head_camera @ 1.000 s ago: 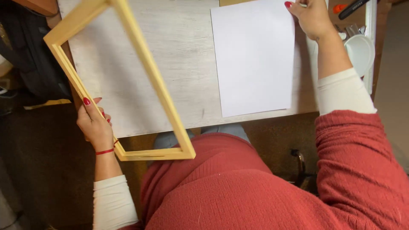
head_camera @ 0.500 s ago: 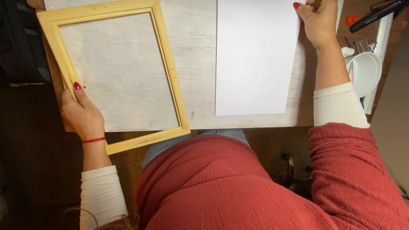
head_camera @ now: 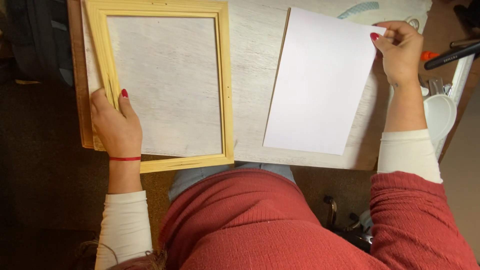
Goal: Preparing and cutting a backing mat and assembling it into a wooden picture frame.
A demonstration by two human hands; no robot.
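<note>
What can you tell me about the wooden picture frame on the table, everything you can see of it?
The picture frame is an empty rectangle of pale yellowish wood with a stepped inner edge and no glass or backing, so the whitewashed table shows through it. It lies flat at the table's left side, long sides running away from the person, its near corner overhanging the edge. The left hand grips its left rail. The white sheet lies apart to its right.

Left hand (head_camera: 116, 125) grips yellow frame (head_camera: 226, 90); right hand (head_camera: 400, 52) pinches white sheet (head_camera: 320, 82).
</note>
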